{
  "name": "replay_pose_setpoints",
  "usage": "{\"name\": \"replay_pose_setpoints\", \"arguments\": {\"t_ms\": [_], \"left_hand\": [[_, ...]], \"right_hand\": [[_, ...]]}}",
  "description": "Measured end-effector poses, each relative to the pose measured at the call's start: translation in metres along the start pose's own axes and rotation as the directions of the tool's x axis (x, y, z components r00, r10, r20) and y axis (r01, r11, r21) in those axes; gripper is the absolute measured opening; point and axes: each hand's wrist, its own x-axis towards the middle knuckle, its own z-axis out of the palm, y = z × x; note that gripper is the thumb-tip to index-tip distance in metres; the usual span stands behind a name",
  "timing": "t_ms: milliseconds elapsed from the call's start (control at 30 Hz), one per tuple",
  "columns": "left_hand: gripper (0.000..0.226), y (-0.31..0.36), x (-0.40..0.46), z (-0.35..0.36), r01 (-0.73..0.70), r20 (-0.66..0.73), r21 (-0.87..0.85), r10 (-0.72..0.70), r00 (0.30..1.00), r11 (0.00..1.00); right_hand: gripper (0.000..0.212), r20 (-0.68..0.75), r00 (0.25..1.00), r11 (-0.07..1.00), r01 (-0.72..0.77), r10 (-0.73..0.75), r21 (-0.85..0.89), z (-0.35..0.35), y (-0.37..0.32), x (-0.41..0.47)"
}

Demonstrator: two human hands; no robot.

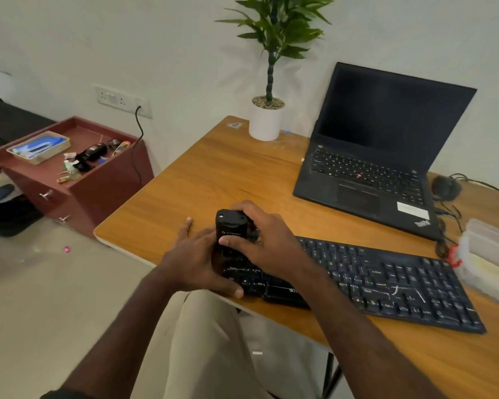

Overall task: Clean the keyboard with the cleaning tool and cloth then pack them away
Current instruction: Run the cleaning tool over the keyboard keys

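Observation:
A black keyboard (386, 280) with dusty white streaks lies along the near edge of the wooden desk (213, 174). My right hand (268, 240) grips a black, box-shaped cleaning tool (231, 226) upright over the keyboard's left end. My left hand (196, 260) holds that left end, thumb on its front edge by the Ctrl key and fingers stretched along the side toward the desk. No cloth is in view.
An open black laptop (380, 151) stands behind the keyboard, a potted plant (267, 116) to its left, a mouse (444, 187) with cables to its right. A clear plastic box (490, 260) sits at the desk's right edge. A maroon drawer cabinet (78, 174) stands on the floor at left.

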Motion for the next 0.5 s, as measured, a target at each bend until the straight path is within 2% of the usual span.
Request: {"name": "replay_pose_setpoints", "arguments": {"t_ms": [167, 267, 367, 500], "left_hand": [[0.127, -0.002, 0.001, 0.001, 0.021, 0.005, 0.016, -0.021, 1.000, 1.000], [0.133, -0.004, 0.002, 0.002, 0.041, 0.012, 0.020, -0.042, 0.999, 0.999], [0.131, -0.004, 0.003, 0.001, 0.041, 0.018, 0.013, -0.041, 0.999, 0.999], [0.124, 0.001, 0.001, -0.003, 0.021, 0.011, -0.003, -0.021, 1.000, 1.000]], "right_hand": [[0.040, 0.173, 0.984, 0.990, 0.063, -0.040, -0.129, -0.018, 0.003, 0.003], [0.038, 0.169, 0.986, 0.982, 0.045, -0.014, -0.181, -0.036, 0.008, 0.006], [0.037, 0.095, 0.995, 0.995, 0.029, -0.020, -0.091, -0.034, 0.006, 0.005], [0.037, 0.145, 0.987, 0.996, 0.077, -0.071, -0.038, -0.013, 0.005, 0.000]]}}
